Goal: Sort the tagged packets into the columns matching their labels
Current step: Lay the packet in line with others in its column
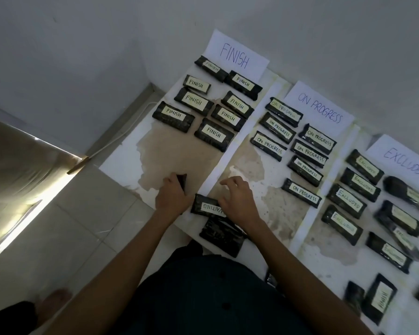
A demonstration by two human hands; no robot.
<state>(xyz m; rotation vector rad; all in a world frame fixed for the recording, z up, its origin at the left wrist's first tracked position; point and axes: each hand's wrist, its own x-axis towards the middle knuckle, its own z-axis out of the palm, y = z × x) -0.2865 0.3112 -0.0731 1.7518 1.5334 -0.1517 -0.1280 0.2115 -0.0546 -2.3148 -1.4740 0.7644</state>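
Forearms [121,262] are outstretched: a seemingly light, pliable packet [182,180] is gripped across its width by the left hand [172,193], the right hand [237,197] loosely curled.

Sheets [237,54] — FINISH, ON PROGRESS, EXCLUDED; packet tags [196,84] match, one WAITING.

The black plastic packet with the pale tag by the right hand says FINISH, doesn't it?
No. In the head view, the black plastic packet with the pale tag by the right hand reads WAITING, not FINISH.
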